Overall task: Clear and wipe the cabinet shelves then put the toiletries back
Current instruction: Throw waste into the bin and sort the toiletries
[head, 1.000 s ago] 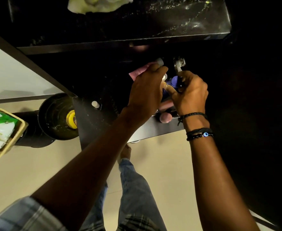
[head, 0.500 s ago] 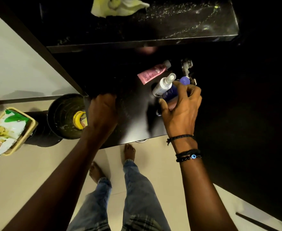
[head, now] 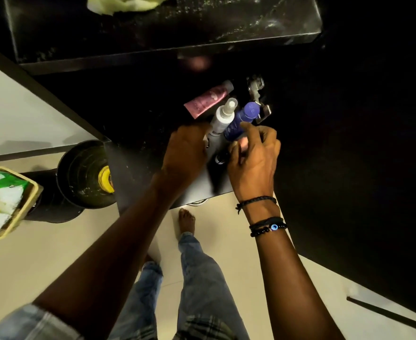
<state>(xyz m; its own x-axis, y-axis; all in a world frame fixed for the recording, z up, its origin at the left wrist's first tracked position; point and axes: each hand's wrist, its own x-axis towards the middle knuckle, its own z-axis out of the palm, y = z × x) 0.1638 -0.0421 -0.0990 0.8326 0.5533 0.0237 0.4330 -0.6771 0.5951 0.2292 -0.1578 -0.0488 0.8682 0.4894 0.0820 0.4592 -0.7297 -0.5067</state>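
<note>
On the dark lower cabinet shelf (head: 138, 173) a pink tube (head: 208, 100) lies at the back. In front of it stand a white spray bottle (head: 222, 116) and a blue bottle (head: 241, 119), side by side. My right hand (head: 253, 160) has its thumb and forefinger on the blue bottle's lower part, and something pinkish shows under the palm. My left hand (head: 187, 148) is curled against the base of the spray bottle, with its fingers hidden. A small dark item (head: 220, 158) sits between my hands.
A yellow-green cloth (head: 123, 3) lies on the wet upper shelf (head: 202, 28). A metal hinge (head: 256, 92) sits right of the bottles. On the floor at the left are a black bucket (head: 79, 173) and a tan basket (head: 27, 207) holding a green-white packet.
My left hand went from the bottles to the shelf's left front edge and has come back to the spray bottle's base. My right hand stayed on the blue bottle.
</note>
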